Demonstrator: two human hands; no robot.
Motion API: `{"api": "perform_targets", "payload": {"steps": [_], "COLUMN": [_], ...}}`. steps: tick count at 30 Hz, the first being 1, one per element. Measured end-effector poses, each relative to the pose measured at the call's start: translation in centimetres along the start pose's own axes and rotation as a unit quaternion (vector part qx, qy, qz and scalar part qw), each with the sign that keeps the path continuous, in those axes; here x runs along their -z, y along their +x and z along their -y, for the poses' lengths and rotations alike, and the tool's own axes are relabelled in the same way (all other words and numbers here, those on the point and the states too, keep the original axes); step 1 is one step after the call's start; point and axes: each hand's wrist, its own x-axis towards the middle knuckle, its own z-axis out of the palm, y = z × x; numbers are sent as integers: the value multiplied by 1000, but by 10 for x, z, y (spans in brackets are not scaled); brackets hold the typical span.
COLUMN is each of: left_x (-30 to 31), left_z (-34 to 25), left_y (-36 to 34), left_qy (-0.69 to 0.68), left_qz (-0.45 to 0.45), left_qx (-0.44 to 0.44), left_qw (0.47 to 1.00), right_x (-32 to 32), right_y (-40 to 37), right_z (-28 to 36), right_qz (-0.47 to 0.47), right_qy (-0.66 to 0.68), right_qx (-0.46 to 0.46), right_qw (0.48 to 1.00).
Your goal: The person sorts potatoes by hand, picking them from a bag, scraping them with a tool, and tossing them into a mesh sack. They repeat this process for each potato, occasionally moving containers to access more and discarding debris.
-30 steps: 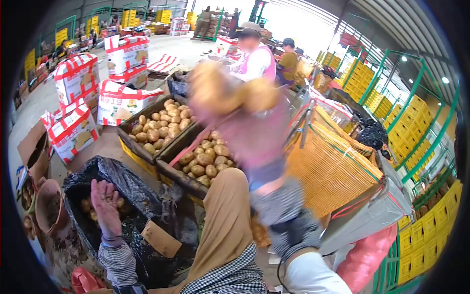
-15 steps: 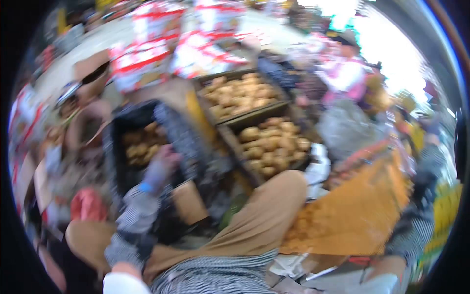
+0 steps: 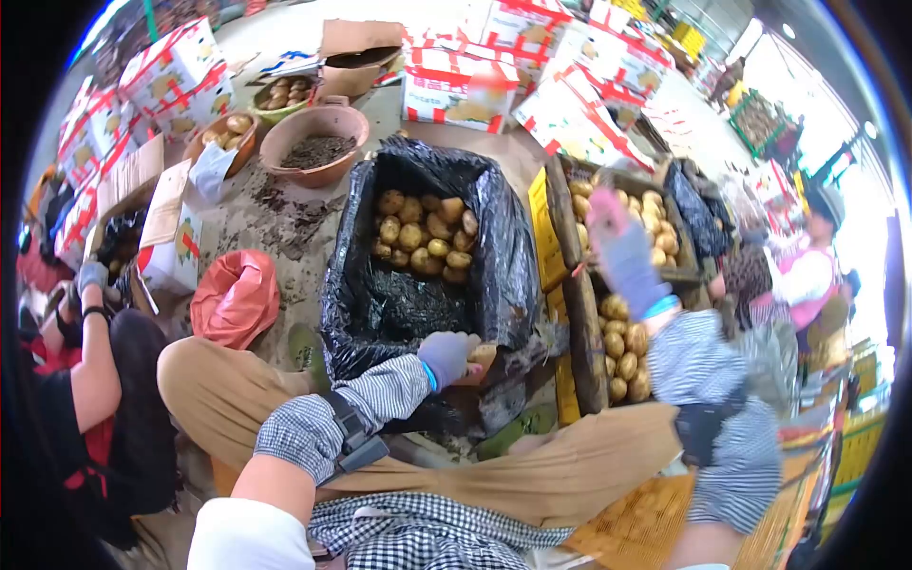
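Grip: left hand [image 3: 449, 358] has fingers curled at the cardboard flap [image 3: 483, 369] on the near right of the black-lined box; contact looks likely, but can't tell if I'm pinching it or just resting there. Right hand [image 3: 622, 242] is raised, fingertips up, in front of the two crates on my right. Its fingers are blurred (no clean view of the palm side), so can't tell whether they're together or holding anything. Gloves on both.

Potatoes [image 3: 410, 237] sit bunched in the far half of the box; the black plastic liner [image 3: 508, 261] is draped over the rim, its bare bottom showing in the near half. More potatoes fill the far crate [image 3: 562, 214] and the near crate [image 3: 584, 351], set end to end just right of the box.

Left of the box: red plastic sack [image 3: 236, 299], near; clay-coloured tub [image 3: 313, 119] with dark soil-like stuff in it, far. Red-and-white carton [image 3: 461, 90] marked "Potato" stands beyond the box, more cartons around it. Orange mesh sack [image 3: 636, 522] lies near right, by my leg. Co-worker's gloved hand [image 3: 93, 275] is at another box on the left; a person in a pink vest [image 3: 812, 294] is off to the right.
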Motion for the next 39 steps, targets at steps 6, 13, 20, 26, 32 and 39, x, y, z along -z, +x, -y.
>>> {"api": "perform_targets", "payload": {"steps": [6, 13, 20, 26, 32, 39], "left_x": [3, 27, 66, 107, 170, 172], "left_z": [-4, 39, 125, 190, 292, 154], "left_y": [-4, -56, -93, -92, -69, 48], "left_qy": [-16, 1, -3, 117, 349, 134], "left_qz": [-2, 40, 88, 137, 46, -230], "left_qx": [11, -85, -211, -246, -127, 77], "left_qw": [1000, 996, 974, 953, 927, 961], "right_x": [-132, -211, -257, -203, -165, -158], "right_y": [2, 82, 142, 92, -10, -170], "right_z": [-141, -150, -197, -198, -197, -33], "right_qz": [19, 56, 266, 231, 140, -41], "right_qy": [22, -214, -347, -272, -158, 271], "right_qx": [-34, -15, -73, -138, -194, -473], "right_qw": [999, 975, 896, 924, 958, 837]}}
